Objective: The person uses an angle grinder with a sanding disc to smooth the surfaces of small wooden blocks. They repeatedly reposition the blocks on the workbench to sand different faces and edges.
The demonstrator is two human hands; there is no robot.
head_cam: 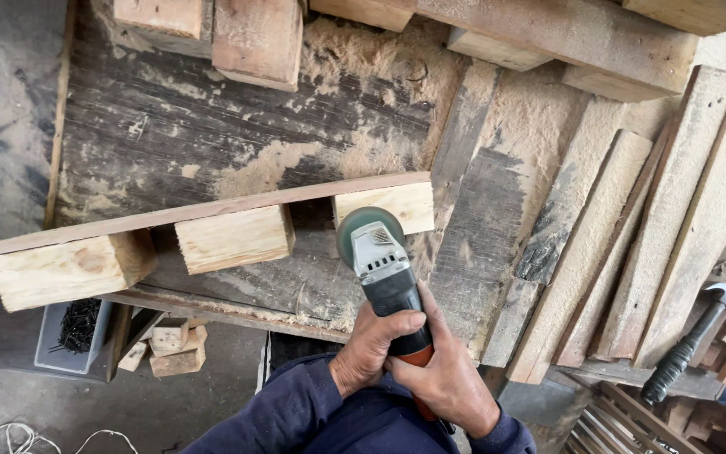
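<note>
Both hands, left hand (373, 346) and right hand (447, 380), wrap their fingers tight round the angle grinder (384, 273), whose round disc meets the rightmost pale block (388, 206) under a thin plank (203, 210). Sawdust dusts the weathered grey surface (212, 126); a hammer (695, 340) lies far right among rough boards.

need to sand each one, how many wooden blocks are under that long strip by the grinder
3. A left block at the strip's end, a middle block, and a right block behind the angle grinder's disc, which covers part of it. No more visible.
</note>
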